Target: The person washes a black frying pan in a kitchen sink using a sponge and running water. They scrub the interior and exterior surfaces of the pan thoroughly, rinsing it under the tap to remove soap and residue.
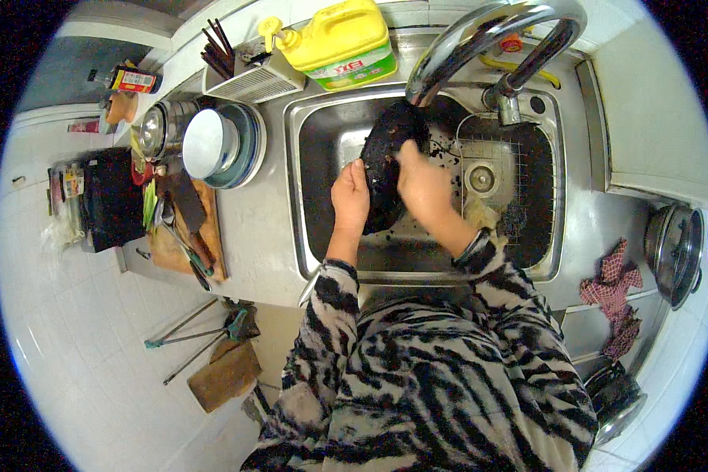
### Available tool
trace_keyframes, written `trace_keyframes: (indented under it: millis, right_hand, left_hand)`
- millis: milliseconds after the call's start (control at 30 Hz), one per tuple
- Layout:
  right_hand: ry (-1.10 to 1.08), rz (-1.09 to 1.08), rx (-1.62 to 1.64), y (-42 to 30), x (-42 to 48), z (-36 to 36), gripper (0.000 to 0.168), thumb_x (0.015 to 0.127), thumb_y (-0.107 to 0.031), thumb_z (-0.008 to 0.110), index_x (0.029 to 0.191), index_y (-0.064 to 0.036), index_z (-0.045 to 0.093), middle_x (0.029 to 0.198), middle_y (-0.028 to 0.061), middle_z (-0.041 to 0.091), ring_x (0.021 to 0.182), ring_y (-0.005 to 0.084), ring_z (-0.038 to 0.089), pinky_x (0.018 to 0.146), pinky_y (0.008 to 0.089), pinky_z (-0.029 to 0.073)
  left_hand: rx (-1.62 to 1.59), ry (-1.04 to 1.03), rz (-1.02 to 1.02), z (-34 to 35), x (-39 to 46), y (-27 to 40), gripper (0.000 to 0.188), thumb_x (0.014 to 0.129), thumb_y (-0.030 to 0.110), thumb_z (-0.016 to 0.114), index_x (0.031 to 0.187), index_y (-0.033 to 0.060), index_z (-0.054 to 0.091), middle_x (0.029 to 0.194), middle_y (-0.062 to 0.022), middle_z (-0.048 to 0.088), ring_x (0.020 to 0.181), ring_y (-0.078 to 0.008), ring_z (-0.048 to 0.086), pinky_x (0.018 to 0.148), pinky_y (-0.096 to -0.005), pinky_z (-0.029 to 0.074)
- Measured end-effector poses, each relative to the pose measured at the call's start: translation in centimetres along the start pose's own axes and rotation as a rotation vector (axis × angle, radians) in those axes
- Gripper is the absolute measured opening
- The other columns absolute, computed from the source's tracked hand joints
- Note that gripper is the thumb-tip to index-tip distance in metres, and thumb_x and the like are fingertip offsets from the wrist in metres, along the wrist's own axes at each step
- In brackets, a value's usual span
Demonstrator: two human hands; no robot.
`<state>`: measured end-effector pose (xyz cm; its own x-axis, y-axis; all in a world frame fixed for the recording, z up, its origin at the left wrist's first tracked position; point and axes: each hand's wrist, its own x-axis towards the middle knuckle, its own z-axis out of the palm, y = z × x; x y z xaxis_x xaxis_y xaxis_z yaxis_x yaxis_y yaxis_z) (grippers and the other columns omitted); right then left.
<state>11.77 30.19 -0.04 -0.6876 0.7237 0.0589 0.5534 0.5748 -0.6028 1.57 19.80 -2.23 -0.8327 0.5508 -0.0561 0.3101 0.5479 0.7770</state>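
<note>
In the steel sink (293,194) a dark, rounded object (383,171), perhaps a blackened pan, is tilted below the faucet spout (425,76). My left hand (350,194) grips its left edge, thumb on the dark surface. My right hand (426,186) is blurred and curled against its right side; whether it holds a small thing cannot be told. Dark flakes lie on the sink floor around the object. To the right, a wire rack (510,177) stands by the drain strainer (482,179), with a pale, crumpled thing (479,213) close by.
Stacked bowls (203,144) stand left of the sink, near a wooden cutting board (168,248) bearing a cleaver (183,197) and a ladle. Behind the sink is a yellow detergent jug (342,38). A checked cloth (613,283) and a lidded pot (675,253) are at the right.
</note>
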Motion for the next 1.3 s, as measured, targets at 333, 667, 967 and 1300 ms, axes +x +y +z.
trace_keyframes:
  millis: [333, 667, 967, 1300]
  right_hand:
    - [0.004, 0.033, 0.018, -0.2, 0.8, -0.1, 0.017, 0.092, -0.024, 0.048, 0.089, -0.008, 0.043, 0.062, 0.016, 0.059, 0.057, 0.0384, 0.059, 0.049, 0.0486, 0.044]
    - [0.048, -0.007, 0.039, -1.6, -1.3, 1.8, 0.014, 0.092, -0.022, 0.046, 0.091, -0.008, 0.042, 0.063, 0.0169, 0.058, 0.058, 0.0389, 0.059, 0.049, 0.0484, 0.043]
    - [0.118, -0.062, 0.035, -4.0, -3.5, 1.6, 0.01, 0.089, -0.017, 0.05, 0.09, -0.007, 0.047, 0.064, 0.0148, 0.06, 0.059, 0.0365, 0.06, 0.05, 0.0473, 0.045]
    - [-0.016, -0.009, -0.195, -4.8, -3.3, 0.3, 0.007, 0.087, -0.01, 0.048, 0.093, -0.009, 0.044, 0.079, 0.016, 0.063, 0.071, 0.0397, 0.061, 0.056, 0.05, 0.046]
  left_hand:
    - [-0.016, -0.058, 0.0, -2.6, -0.5, -0.7, 0.035, 0.096, 0.031, 0.045, 0.096, -0.0013, 0.058, 0.083, -0.0183, 0.061, 0.075, -0.0242, 0.057, 0.073, -0.0338, 0.045]
    - [-0.288, -0.1, -0.158, -2.4, -4.9, -4.9, 0.04, 0.097, 0.037, 0.045, 0.086, -0.0004, 0.053, 0.074, -0.0035, 0.052, 0.072, -0.0121, 0.045, 0.069, -0.029, 0.041]
    - [-0.367, -0.197, -0.133, -2.9, -5.1, -5.8, 0.034, 0.098, 0.032, 0.046, 0.088, 0.0023, 0.057, 0.079, 0.0038, 0.051, 0.074, -0.007, 0.043, 0.07, -0.024, 0.04]
    - [-0.361, -0.104, 0.013, -1.7, -4.8, -5.4, 0.035, 0.096, 0.032, 0.047, 0.086, -0.0011, 0.054, 0.068, -0.0149, 0.05, 0.062, -0.0213, 0.045, 0.063, -0.0335, 0.042]
